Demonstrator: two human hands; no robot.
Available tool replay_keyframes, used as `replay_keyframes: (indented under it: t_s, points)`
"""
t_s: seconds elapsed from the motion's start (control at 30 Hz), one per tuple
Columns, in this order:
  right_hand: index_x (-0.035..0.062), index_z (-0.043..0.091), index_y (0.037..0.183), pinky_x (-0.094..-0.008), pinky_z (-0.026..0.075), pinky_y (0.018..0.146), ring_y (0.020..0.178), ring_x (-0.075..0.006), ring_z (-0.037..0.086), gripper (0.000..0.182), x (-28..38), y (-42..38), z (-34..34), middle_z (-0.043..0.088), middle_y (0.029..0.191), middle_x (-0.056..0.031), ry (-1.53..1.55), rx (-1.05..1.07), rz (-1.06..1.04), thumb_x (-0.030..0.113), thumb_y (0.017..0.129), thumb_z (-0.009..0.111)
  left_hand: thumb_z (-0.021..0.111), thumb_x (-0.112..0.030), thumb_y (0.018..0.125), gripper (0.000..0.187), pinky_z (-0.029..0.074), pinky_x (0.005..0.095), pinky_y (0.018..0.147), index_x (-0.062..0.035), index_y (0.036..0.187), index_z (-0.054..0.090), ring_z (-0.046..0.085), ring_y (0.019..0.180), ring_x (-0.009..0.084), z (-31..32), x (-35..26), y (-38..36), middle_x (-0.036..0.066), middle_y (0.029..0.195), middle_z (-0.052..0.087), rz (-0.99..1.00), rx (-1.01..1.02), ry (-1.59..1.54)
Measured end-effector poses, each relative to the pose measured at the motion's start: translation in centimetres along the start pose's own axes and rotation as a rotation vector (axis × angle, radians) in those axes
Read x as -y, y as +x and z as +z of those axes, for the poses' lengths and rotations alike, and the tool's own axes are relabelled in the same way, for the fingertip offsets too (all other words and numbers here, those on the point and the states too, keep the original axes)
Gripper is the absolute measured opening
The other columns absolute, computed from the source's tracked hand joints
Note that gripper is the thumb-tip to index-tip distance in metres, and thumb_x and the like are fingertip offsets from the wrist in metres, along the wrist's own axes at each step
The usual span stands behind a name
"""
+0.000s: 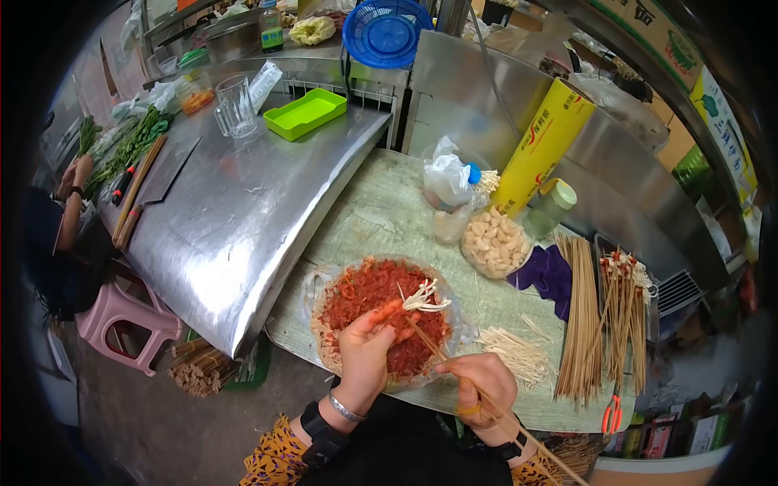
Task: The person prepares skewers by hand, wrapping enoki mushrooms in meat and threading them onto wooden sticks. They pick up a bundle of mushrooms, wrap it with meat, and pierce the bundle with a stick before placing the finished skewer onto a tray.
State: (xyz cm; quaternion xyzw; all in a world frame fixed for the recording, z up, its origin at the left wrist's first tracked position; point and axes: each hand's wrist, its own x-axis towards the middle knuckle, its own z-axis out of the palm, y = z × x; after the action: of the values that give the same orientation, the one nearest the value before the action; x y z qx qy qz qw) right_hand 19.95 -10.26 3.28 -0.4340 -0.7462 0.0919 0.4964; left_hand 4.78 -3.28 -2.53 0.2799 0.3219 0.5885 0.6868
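While the left hand (362, 354) pinches a small tuft of enoki mushrooms (425, 298) wrapped in a red meat strip (387, 311), the right hand (480, 387) is closed round a bamboo skewer (429, 343) whose tip points toward ten o'clock, straight at the roll. Both sit over the bowl of red marinated meat (369, 296), which rests on the pale table (381, 215) just ahead of the person. To my eye the pierce goes best if the fingers (381, 320) squeeze the wrap tight just behind where the point enters, the stick runs through the thickest part of the meat so the stalks stay pinned, and the thumb keeps clear of the tip.

Counting outward: one bowl of meat, one skewer in hand, one tuft being rolled. At three o'clock from the bowl lies one loose heap of trimmed enoki (515, 352). Farther right stands one bundle of bare skewers (581, 320), too many to count, and beyond it one tray of finished skewers (626, 312), roughly a dozen or more, not countable exactly. One pair of orange scissors (612, 415) lies near the table's edge. At one o'clock there is one purple cloth (545, 274), one bag of peeled garlic (494, 241), one yellow roll of wrap (541, 147) and one pale green bottle (553, 206). On the steel counter (235, 235) at eleven o'clock: one glass mug (235, 105), one green tray (305, 113), and above, one blue basket (385, 32)
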Motion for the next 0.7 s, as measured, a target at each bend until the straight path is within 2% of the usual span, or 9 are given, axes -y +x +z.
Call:
replay_keyframes:
  t_s: [0.2,0.43,0.53,0.57,0.63,0.67,0.7]
  points:
    - [0.0013,0.06,0.095,-0.0291,0.049,0.055,0.067,-0.025,0.061,0.017,-0.5,0.5,1.3,0.061,0.084,-0.0125,-0.055,0.033,-0.136,0.005,0.078,0.061,0.042,0.008,0.086,0.03,0.054,0.0318,0.079,0.0061,0.113,0.052,0.062,0.097,0.0289,-0.2,-0.4,0.2,0.018,0.107,0.06,-0.064,0.019,-0.036]
    - [0.0036,0.062,0.094,-0.0292,0.048,0.056,0.068,-0.0246,0.061,0.019,-1.7,1.1,3.2,0.06,0.084,-0.0111,-0.078,-0.039,-0.06,0.006,0.075,0.064,0.045,0.006,0.084,0.03,0.053,0.0322,0.08,0.0048,0.113,0.053,0.063,0.091,0.0239,-0.5,0.2,0.0,0.016,0.106,0.06,-0.041,0.085,0.028]
    - [0.0065,0.067,0.09,-0.0279,0.047,0.059,0.066,-0.0207,0.059,0.012,-0.4,0.8,0.5,0.059,0.087,-0.0105,0.096,0.002,0.244,0.009,0.079,0.064,0.048,0.004,0.084,0.033,0.053,0.0312,0.08,0.0038,0.117,0.05,0.061,0.094,0.021,-1.0,-0.9,0.9,0.012,0.105,0.06,0.119,-0.047,0.015]
    - [0.0046,0.065,0.095,-0.0265,0.048,0.062,0.07,-0.0191,0.06,0.014,-0.1,-0.3,-0.8,0.06,0.089,-0.0106,0.232,0.031,0.437,0.01,0.083,0.061,0.048,0.004,0.085,0.034,0.053,0.031,0.08,0.0042,0.119,0.049,0.06,0.098,0.0207,-1.2,-1.6,1.4,0.011,0.104,0.059,0.188,-0.064,0.003]
    - [0.0012,0.062,0.101,-0.0262,0.049,0.068,0.077,-0.018,0.062,0.018,-0.3,-1.8,-2.4,0.061,0.092,-0.0108,0.681,-0.119,0.576,0.011,0.088,0.057,0.048,-0.003,0.087,0.034,0.05,0.0348,0.087,0.0032,0.121,0.047,0.056,0.105,0.0231,-2.3,-1.7,1.9,0.013,0.113,0.056,0.259,-0.086,0.025]
    - [-0.0025,0.058,0.106,-0.0278,0.05,0.074,0.083,-0.0191,0.062,0.022,-0.3,-2.0,-3.8,0.061,0.097,-0.0118,0.76,-0.104,0.645,0.012,0.091,0.053,0.046,-0.006,0.089,0.035,0.048,0.0374,0.09,0.0029,0.122,0.046,0.054,0.108,0.025,-2.0,-1.9,1.6,0.013,0.118,0.053,0.266,-0.006,0.038]
    - [-0.0025,0.058,0.106,-0.0278,0.05,0.074,0.083,-0.0191,0.062,0.022,-0.5,-2.6,-4.8,0.061,0.097,-0.0118,0.733,-0.14,0.641,0.012,0.091,0.053,0.044,-0.009,0.09,0.036,0.045,0.04,0.093,0.0025,0.124,0.044,0.052,0.112,0.0269,-2.1,-1.9,1.3,0.013,0.123,0.05,0.28,0.059,0.057]
